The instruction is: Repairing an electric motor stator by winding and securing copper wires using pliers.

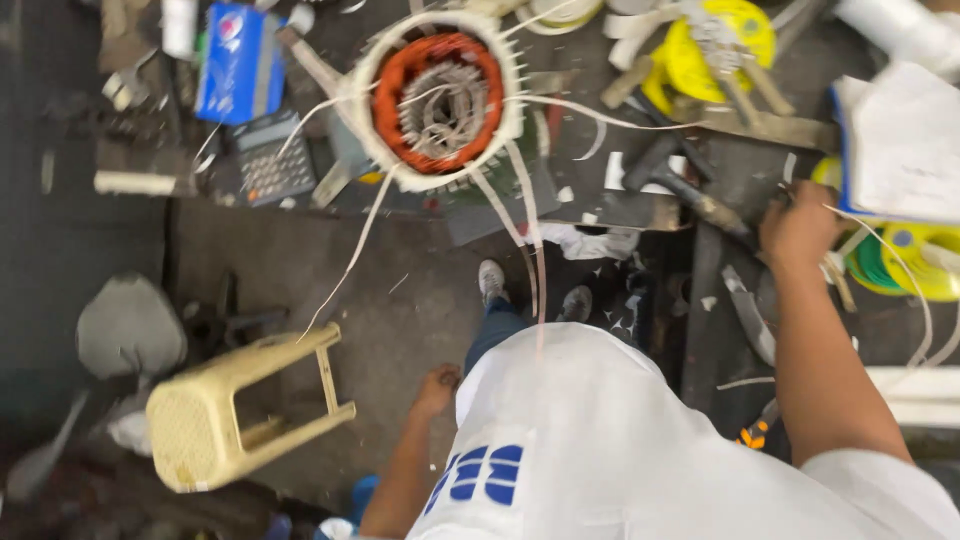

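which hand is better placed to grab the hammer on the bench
Right. The right hand is stretched out over the bench, just beside the hammer. The left hand hangs low at the person's side, away from the bench.

a thin white wire [900, 270] runs from the fingers of the right hand [797, 228], curving away past them and then down in a loose loop. a dark hammer [680, 182] lies flat just beyond the fingertips, its handle slanting toward them. the left hand [437, 388] hangs empty, its fingers curled loosely.
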